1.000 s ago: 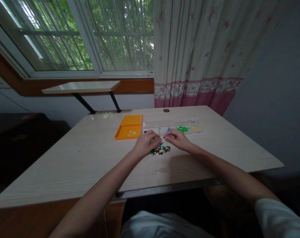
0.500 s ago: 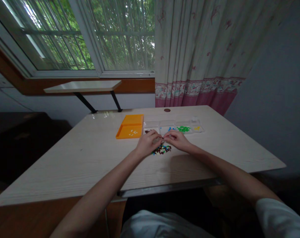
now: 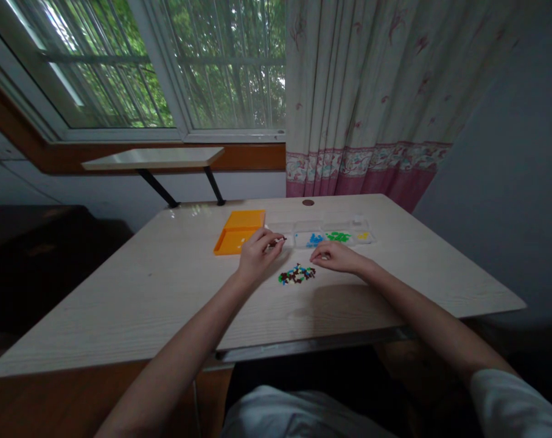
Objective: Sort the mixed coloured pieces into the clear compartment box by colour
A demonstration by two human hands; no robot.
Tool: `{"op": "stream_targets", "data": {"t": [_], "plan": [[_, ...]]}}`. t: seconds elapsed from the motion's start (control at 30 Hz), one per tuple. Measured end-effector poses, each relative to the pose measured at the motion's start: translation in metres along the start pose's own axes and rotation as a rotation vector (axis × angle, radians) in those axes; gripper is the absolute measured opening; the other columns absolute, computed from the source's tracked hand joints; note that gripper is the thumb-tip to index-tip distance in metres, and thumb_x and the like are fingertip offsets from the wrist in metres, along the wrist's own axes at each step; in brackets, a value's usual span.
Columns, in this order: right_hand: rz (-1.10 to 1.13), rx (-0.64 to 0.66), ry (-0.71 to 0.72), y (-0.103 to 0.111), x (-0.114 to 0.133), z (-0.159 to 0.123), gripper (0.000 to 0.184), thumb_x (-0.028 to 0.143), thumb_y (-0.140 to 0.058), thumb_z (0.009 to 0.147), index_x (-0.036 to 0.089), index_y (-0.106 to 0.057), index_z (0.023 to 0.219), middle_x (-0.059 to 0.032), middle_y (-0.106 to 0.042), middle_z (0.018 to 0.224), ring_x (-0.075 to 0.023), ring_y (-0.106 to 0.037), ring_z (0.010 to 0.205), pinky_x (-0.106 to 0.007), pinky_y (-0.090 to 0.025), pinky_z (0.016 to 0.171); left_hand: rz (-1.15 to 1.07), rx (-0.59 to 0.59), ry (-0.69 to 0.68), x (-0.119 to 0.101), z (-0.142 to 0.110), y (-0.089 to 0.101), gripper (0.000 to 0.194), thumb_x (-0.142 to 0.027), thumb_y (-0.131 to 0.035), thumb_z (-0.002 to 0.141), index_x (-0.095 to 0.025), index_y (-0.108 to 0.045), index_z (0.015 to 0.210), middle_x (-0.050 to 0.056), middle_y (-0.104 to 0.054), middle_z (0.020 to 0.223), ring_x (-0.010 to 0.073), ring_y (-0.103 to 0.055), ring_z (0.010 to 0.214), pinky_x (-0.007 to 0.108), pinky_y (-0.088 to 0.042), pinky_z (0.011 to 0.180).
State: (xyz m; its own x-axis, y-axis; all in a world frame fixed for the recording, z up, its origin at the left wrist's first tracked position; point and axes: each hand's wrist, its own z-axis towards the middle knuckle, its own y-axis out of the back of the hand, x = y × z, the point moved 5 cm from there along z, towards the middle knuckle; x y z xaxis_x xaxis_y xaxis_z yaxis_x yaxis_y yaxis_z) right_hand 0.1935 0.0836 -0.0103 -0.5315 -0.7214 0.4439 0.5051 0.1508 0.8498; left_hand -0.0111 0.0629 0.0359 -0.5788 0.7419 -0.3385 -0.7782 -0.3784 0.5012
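Pile of mixed pieces (image 3: 298, 275) lies crosswise on bench (image 3: 166, 304), just body-side of right hand (image 3: 337, 257), farther from left hand (image 3: 256, 253); 2 hands curled narrow, cannot tell whether holding.

No readable text, labels, brands, numbers or signs.
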Motion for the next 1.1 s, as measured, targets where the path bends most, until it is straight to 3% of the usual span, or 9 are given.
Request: {"op": "stream_targets", "data": {"t": [0.33, 0.67, 0.87, 1.0, 1.1], "plan": [[0.086, 0.072, 0.029, -0.004, 0.006, 0.0, 0.016, 0.019, -0.056, 0.079, 0.015, -0.069, 0.087, -0.0059, -0.066, 0.08, -0.013, -0.058, 0.07, -0.021, -0.042, 0.063, 0.058, 0.05, 0.047, 0.016, -0.001, -0.005, 0.017, -0.029, -0.053, 0.082, -0.018, -0.065, 0.088, 0.004, -0.058, 0.079, 0.0107, -0.054, 0.067, 0.021, -0.043, 0.06], [0.07, 0.105, -0.019, -0.007, 0.004, 0.001, 0.012, 0.019, -0.056, 0.077, 0.014, -0.067, 0.08, -0.0039, -0.063, 0.073, -0.0118, -0.055, 0.065, -0.021, -0.04, 0.062, 0.3, 0.266, 0.312, 0.056, -0.008, -0.023, 0.025, -0.035, -0.047, 0.084, -0.021, -0.065, 0.094, 0.005, -0.06, 0.094, 0.0171, -0.058, 0.083, 0.026, -0.044, 0.07], [0.262, -0.072, -0.205, -0.007, 0.003, 0.006, 0.02, 0.03, -0.056, 0.078, 0.012, -0.064, 0.079, 0.0002, -0.054, 0.063, -0.0085, -0.044, 0.055, -0.02, -0.033, 0.054, 0.157, 0.299, 0.134, 0.03, -0.01, -0.028, 0.021, -0.029, -0.047, 0.085, -0.019, -0.064, 0.092, 0.004, -0.059, 0.088, 0.0137, -0.057, 0.077, 0.023, -0.044, 0.065], [0.545, -0.169, -0.258, -0.017, 0.0, 0.011, 0.03, 0.041, -0.056, 0.076, 0.012, -0.062, 0.081, -0.0008, -0.055, 0.068, -0.0097, -0.047, 0.061, -0.022, -0.036, 0.058, 0.038, 0.324, -0.045, 0.003, -0.013, -0.033, 0.019, -0.029, -0.049, 0.085, -0.018, -0.063, 0.09, 0.004, -0.058, 0.085, 0.0132, -0.056, 0.079, 0.023, -0.045, 0.069], [0.641, -0.169, -0.264, -0.024, -0.001, 0.014, 0.033, 0.044, -0.059, 0.074, 0.012, -0.063, 0.079, -0.0015, -0.058, 0.071, -0.0115, -0.05, 0.066, -0.024, -0.039, 0.063, -0.017, 0.325, -0.092, -0.007, -0.015, -0.036, 0.018, -0.03, -0.05, 0.085, -0.018, -0.063, 0.091, 0.004, -0.058, 0.084, 0.0126, -0.056, 0.077, 0.023, -0.045, 0.069]]}}
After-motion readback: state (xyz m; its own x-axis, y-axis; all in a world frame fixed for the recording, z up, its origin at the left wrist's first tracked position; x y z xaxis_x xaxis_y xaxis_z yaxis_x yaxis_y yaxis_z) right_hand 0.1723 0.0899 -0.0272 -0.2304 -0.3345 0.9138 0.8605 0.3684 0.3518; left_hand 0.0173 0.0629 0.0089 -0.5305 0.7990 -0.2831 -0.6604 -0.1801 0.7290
